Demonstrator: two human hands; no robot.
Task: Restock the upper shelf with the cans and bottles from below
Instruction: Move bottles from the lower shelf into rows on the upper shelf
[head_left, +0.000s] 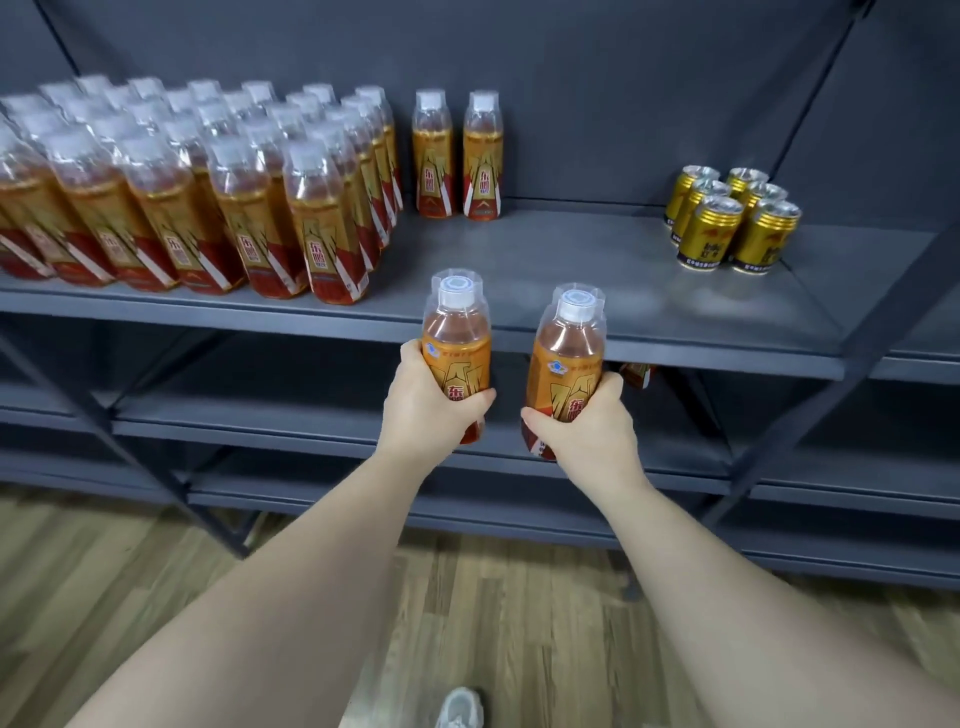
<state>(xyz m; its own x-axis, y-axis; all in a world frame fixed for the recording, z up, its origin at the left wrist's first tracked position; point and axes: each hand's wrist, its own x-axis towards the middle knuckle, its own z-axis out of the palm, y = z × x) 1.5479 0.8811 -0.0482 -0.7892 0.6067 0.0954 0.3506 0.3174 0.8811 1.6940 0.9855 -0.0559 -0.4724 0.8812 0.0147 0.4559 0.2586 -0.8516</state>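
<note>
two bottles are up in front of the upper shelf edge: left hand grips one bottle, right hand grips another bottle. massed bottles stand left, gold cans right.

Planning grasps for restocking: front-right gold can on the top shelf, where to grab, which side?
Grip the front-right can round its side wall, coming from the front-right: it stands upright, other cans crowd its left and back, and its front and right sides are free.
</note>
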